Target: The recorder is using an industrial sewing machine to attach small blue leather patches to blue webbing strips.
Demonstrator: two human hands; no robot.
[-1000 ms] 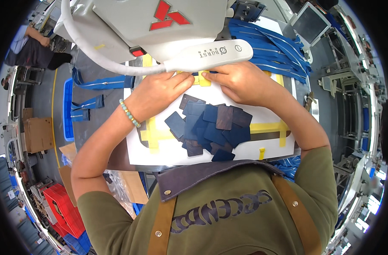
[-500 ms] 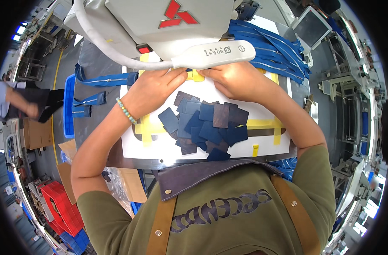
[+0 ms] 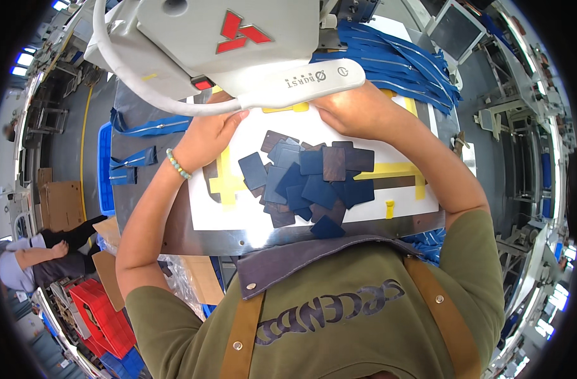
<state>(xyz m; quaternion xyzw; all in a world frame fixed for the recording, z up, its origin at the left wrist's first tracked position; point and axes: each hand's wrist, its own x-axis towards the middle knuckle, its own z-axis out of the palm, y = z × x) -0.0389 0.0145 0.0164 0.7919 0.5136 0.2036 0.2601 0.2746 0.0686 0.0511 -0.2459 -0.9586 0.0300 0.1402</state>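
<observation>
My left hand [image 3: 208, 136], with a beaded bracelet [image 3: 178, 164] on its wrist, is beside the end of a blue zipper strip [image 3: 153, 126]. Its thumb shows, but the other fingers are hidden behind the white lamp [image 3: 301, 83]. My right hand [image 3: 353, 110] has its fingers curled under the lamp's right end; whatever they may hold is hidden. Between the hands, a piece of yellow tape [image 3: 287, 108] shows on the white sheet [image 3: 225, 218]. Nearer to me lies a loose pile of dark blue and brownish rectangular patches [image 3: 319, 191] with rounded corners.
A white machine head [image 3: 194, 44] looms over the far side. Several blue zippers [image 3: 396, 63] are heaped at the back right, and short zipper pieces [image 3: 132, 165] lie left. A blue bin [image 3: 106, 170] stands beside the table. Another person [image 3: 39, 256] is at the far left.
My left hand has moved left, away from the yellow tape and my right hand. The view has shifted slightly. The other person has moved toward the lower left.
</observation>
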